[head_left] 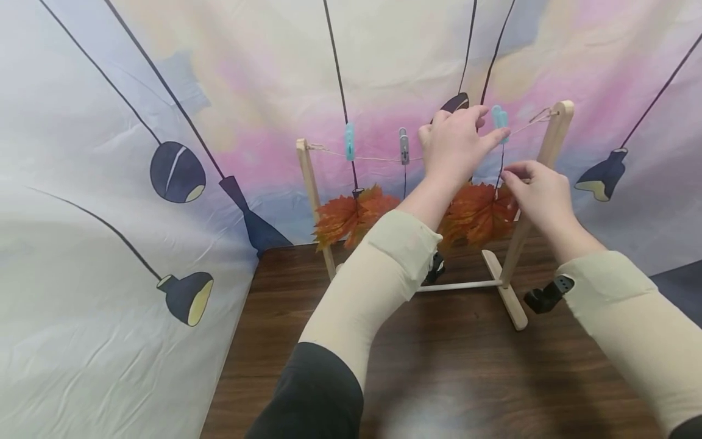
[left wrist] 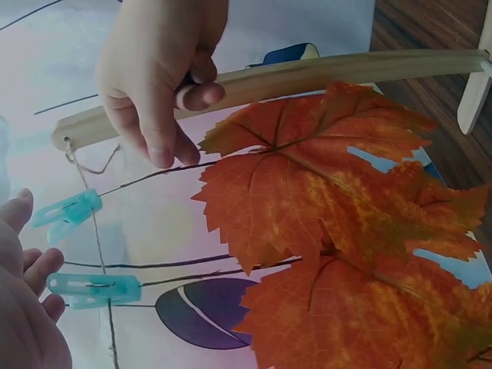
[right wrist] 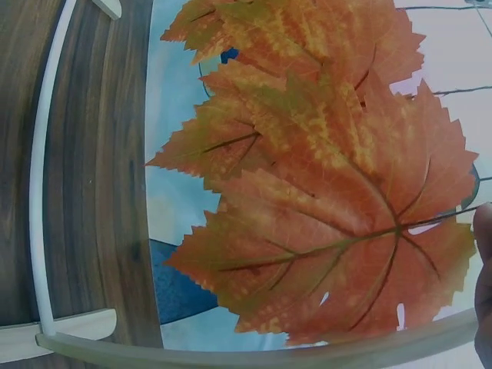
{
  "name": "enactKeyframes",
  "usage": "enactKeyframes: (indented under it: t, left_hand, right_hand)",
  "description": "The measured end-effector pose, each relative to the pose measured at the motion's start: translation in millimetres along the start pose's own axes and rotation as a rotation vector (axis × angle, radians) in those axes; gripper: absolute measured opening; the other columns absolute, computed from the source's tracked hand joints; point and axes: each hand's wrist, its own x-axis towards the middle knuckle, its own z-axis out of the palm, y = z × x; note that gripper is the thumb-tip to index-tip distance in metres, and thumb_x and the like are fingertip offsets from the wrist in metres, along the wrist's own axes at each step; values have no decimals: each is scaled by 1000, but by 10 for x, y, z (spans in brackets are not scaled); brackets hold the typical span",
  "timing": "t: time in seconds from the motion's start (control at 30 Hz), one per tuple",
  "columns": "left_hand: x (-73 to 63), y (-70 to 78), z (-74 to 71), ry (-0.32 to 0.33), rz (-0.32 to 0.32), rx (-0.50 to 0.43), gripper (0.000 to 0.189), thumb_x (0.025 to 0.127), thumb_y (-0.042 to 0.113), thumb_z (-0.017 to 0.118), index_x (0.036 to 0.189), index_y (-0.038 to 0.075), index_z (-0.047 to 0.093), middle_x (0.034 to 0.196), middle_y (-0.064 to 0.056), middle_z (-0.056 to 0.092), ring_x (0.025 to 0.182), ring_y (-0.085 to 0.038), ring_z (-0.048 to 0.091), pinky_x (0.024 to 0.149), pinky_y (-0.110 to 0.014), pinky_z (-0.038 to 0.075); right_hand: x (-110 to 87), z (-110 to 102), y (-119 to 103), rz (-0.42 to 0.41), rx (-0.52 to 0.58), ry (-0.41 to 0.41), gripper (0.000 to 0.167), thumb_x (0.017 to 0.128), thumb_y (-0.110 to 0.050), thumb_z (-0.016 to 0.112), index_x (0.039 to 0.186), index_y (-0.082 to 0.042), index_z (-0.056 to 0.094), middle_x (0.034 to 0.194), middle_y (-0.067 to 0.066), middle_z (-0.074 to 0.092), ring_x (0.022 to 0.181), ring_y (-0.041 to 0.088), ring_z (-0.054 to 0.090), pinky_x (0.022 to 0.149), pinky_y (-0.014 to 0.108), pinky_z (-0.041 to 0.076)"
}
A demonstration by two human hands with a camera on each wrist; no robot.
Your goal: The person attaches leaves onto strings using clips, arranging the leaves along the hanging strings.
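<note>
An orange maple leaf (head_left: 482, 210) hangs by its thin dark stem from a teal clothespin (head_left: 500, 125) at the line's right end. My right hand (head_left: 540, 192) pinches that stem just above the leaf. My left hand (head_left: 452, 146) is beside the clothespin, thumb and fingers spread around it without gripping. In the left wrist view, the left hand (left wrist: 31, 300) also lies close to a second teal clothespin (left wrist: 96, 288), which holds another leaf (left wrist: 369, 307). The head view shows a teal clothespin (head_left: 350, 141) and a grey clothespin (head_left: 404, 146) further left.
A wooden frame with two posts (head_left: 555, 137) holds the twine (head_left: 378, 159), standing on a dark wood table (head_left: 460, 360). A white bar (head_left: 460, 286) joins its feet. More orange leaves (head_left: 351, 213) hang at the left. Behind is a cloth backdrop (head_left: 263, 73) with painted lamps.
</note>
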Motion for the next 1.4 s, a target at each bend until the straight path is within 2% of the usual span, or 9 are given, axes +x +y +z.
enactKeyframes:
  t: [0.23, 0.43, 0.67, 0.77, 0.9, 1.0, 1.17, 1.23, 1.4]
  left_hand:
    - [-64, -34, 18, 52, 20, -71, 64, 79, 69, 54, 134, 38, 46, 120, 27, 52, 113, -2, 40, 85, -26, 27]
    - [-129, -91, 40, 111, 42, -154, 73, 76, 68, 60, 138, 33, 43, 125, 26, 50, 115, -1, 39, 85, -24, 28]
    - [-232, -149, 107, 135, 87, -202, 72, 77, 66, 61, 138, 31, 44, 123, 25, 53, 115, -1, 40, 86, -26, 25]
    - [-289, -169, 146, 143, 118, -207, 71, 78, 64, 61, 138, 29, 45, 122, 24, 53, 114, -2, 40, 84, -25, 25]
    - [-355, -208, 218, 178, 132, -283, 70, 77, 59, 66, 137, 27, 47, 121, 21, 55, 114, -1, 40, 85, -25, 25]
    - [-397, -257, 264, 194, 134, -350, 71, 77, 55, 69, 137, 25, 47, 121, 18, 56, 113, -2, 40, 87, -26, 24]
    - [-461, -347, 323, 178, 127, -439, 71, 78, 52, 70, 138, 24, 46, 122, 16, 55, 113, -1, 40, 89, -28, 24]
    - [-494, -393, 354, 178, 112, -481, 70, 78, 51, 71, 138, 24, 46, 122, 16, 56, 114, 0, 39, 90, -29, 24]
    - [-606, -525, 462, 181, 88, -539, 68, 78, 48, 72, 136, 22, 48, 122, 14, 56, 114, -3, 40, 90, -31, 26]
  right_hand:
    - [-81, -22, 89, -26, 27, 40, 47, 92, -43, 55, 121, -7, 61, 104, 19, 67, 58, -15, 48, 55, 14, 40]
    - [-118, -51, 117, -25, 47, 28, 51, 90, -46, 56, 126, -10, 58, 104, 19, 67, 55, -5, 55, 55, 14, 41]
    - [-154, -68, 151, -47, 63, 80, 48, 89, -44, 59, 123, -10, 60, 107, 18, 66, 57, -18, 48, 53, 9, 39]
    - [-180, -82, 189, -47, 65, 97, 47, 90, -42, 58, 123, -9, 59, 109, 18, 65, 57, -19, 46, 51, 9, 39]
    - [-227, -103, 238, -34, 68, 111, 46, 90, -41, 58, 124, -9, 59, 106, 18, 65, 57, -18, 48, 49, 10, 40]
    - [-257, -113, 267, -22, 74, 120, 46, 90, -42, 58, 122, -10, 60, 91, 7, 67, 56, -15, 49, 48, 12, 40]
    - [-285, -137, 338, -12, 56, 149, 46, 89, -43, 60, 120, -11, 62, 73, -29, 52, 56, -16, 47, 45, 16, 37]
    - [-294, -139, 366, -13, 54, 158, 45, 89, -43, 60, 120, -10, 62, 72, -36, 46, 56, -17, 46, 45, 16, 36]
    - [-329, -133, 422, -14, 63, 157, 45, 89, -42, 59, 120, -9, 61, 72, -38, 44, 56, -17, 47, 45, 16, 36]
